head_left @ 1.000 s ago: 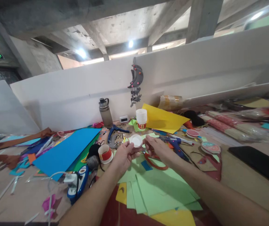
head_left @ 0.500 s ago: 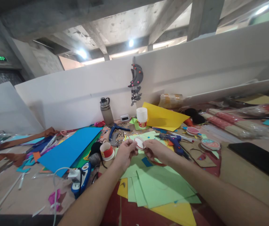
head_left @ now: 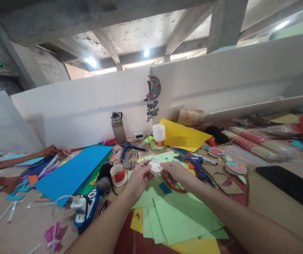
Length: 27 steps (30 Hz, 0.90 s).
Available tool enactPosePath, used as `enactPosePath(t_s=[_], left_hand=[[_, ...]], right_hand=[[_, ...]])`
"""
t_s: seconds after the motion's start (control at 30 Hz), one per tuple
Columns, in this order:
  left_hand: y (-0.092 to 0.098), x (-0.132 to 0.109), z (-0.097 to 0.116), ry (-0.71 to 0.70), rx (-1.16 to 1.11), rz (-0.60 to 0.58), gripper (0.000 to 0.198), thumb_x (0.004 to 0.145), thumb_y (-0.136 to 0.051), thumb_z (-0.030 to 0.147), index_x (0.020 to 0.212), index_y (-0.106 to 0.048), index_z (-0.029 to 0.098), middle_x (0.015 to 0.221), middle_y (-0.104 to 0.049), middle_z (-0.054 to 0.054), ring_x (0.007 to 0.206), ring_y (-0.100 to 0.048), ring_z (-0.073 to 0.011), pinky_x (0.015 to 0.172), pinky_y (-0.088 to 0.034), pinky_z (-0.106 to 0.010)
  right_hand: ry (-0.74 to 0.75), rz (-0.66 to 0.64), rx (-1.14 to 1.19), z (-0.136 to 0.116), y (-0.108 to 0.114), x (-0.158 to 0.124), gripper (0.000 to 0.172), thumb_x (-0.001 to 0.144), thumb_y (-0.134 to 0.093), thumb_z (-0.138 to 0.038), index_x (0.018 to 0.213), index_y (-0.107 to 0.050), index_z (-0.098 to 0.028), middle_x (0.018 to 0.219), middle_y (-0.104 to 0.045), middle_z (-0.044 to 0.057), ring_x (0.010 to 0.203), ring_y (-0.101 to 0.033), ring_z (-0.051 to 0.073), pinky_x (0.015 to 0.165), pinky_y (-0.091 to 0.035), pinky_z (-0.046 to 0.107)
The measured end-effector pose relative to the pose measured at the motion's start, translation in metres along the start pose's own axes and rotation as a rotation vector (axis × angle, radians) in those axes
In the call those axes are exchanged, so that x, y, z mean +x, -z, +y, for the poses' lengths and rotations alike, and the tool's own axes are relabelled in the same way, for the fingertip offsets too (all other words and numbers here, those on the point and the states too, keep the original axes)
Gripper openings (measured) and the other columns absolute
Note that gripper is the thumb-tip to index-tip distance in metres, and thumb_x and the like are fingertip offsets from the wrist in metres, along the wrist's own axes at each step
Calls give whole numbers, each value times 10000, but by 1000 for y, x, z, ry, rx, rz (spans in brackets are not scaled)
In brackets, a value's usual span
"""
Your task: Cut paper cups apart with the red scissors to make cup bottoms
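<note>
Between both hands is a small white round piece with a low rim (head_left: 156,167), like the cut-off base of a paper cup. My left hand (head_left: 140,175) pinches its left edge. The fingers of my right hand (head_left: 175,174) are closed on its right edge. Just below my right hand lies a red ring (head_left: 179,189), partly hidden by the fingers. Light green sheets (head_left: 185,215) spread out under the hands, with a small dark blue scrap (head_left: 165,188) on them. To the left, a red and white paper cup (head_left: 118,174) lies tilted.
A stack of paper cups (head_left: 159,135), yellow sheet (head_left: 185,135) and grey bottle (head_left: 118,128) stand behind. Right are a blue glue gun (head_left: 198,165) and black phone-like slab (head_left: 286,185). Left are a blue sheet (head_left: 74,169) and power strip (head_left: 89,208). A grey moon mobile (head_left: 153,91) hangs on the white board.
The white round piece has tipped, so more of its flat face shows. Both hands have come slightly lower with it, still gripping its edges. The view has shifted a little.
</note>
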State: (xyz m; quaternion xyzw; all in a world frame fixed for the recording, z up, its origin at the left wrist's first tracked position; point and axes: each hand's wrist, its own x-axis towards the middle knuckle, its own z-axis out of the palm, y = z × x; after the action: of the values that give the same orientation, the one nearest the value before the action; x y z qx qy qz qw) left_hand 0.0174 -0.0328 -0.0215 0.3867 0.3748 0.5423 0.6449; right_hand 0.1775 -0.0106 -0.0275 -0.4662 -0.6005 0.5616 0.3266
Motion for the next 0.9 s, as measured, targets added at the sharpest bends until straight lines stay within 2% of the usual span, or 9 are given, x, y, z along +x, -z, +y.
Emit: enactPosePath(t_s=[0.1,0.23,0.37,0.47,0.57,0.67,0.73,0.8,0.9], left_hand=[[6,4,3,4,163,42,298,690,-685,224,951,-600,111,777,-658,-56,553,-554,-84,490,-448,-196],[14,8,5,26,481,31,307,694,-653,235,967,-607,103,700,-644,-42,494,-561,-99,469,-436,-215],[21,8,4,59,845,68,304,717,-585,259,981,-635,118,648,-643,-31,446,-547,-125,464,-409,-247],[26,9,4,-70,1064,102,224,717,-589,323,816,-693,151,693,-669,-45,583,-586,-165,590,-432,-286],[31,11,3,-255,1098,157,203,690,-629,361,715,-711,178,763,-685,-68,765,-591,-218,718,-409,-316],[34,13,2,-349,1048,241,185,661,-664,355,722,-719,188,788,-674,-80,794,-564,-232,753,-379,-333],[34,13,3,-372,1013,242,154,658,-670,335,699,-711,192,762,-665,-71,764,-552,-220,742,-368,-326],[32,11,5,-380,995,232,129,670,-660,309,695,-706,192,736,-661,-61,729,-544,-205,723,-363,-315],[29,10,8,-367,1055,225,138,714,-611,285,729,-706,186,747,-672,-61,704,-546,-193,700,-365,-307]], right_hand=[[27,57,-144,0,3,2,399,857,-366,-507,613,-465,-207,391,-428,-48,319,-408,113,346,-324,230],[182,218,-349,-7,13,2,301,840,-432,-437,666,-509,-204,481,-492,-38,430,-469,123,439,-342,234],[341,362,-549,-30,27,4,234,841,-453,-363,734,-576,-194,638,-582,1,604,-529,149,578,-375,258],[422,432,-691,-57,38,18,210,853,-469,-310,750,-603,-185,733,-602,40,719,-540,176,686,-387,289],[472,466,-786,-82,50,47,203,884,-463,-274,845,-633,-171,963,-609,105,928,-542,211,833,-383,318],[465,452,-831,-96,59,81,179,891,-491,-225,890,-650,-143,1071,-591,147,1036,-534,229,915,-381,342],[449,417,-828,-98,63,100,175,887,-539,-261,971,-638,-144,1123,-586,126,1049,-543,219,920,-419,374],[438,380,-793,-96,66,114,263,892,-548,-321,1106,-591,-173,1181,-569,92,1033,-563,200,884,-470,395],[437,325,-674,-92,68,127,325,891,-553,-338,1169,-558,-171,1191,-564,89,1012,-579,202,847,-499,391]])
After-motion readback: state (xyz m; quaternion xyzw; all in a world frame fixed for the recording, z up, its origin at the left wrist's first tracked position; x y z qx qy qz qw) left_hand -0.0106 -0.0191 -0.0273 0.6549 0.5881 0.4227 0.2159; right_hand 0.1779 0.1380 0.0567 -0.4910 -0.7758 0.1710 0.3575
